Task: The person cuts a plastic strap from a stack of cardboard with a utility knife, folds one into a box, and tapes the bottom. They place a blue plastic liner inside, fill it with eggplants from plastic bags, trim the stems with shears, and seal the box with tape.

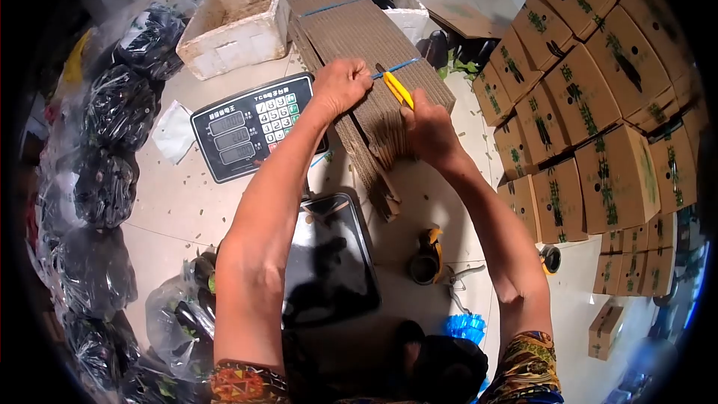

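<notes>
A bundle of flattened cardboard (351, 28) lies ahead of me, bound by a blue strap (404, 65) near its close end and another at its far end. My left hand (342, 85) is closed at the left edge of the bundle, its fingers pinching the nearer strap. In my right hand (432, 131) is a yellow utility knife (397, 90), gripped by its handle. The knife's tip reaches the strap, just right of my left fingers. Whether the blade has gone under or through the strap cannot be made out.
A scale display (250, 126) and its black platform (329, 262) stand to the left. Printed cartons (557, 116) are stacked at right. Bags of eggplants (112, 108) line the left side. A foam box (235, 22) sits behind; tape dispensers (425, 262) lie on the floor.
</notes>
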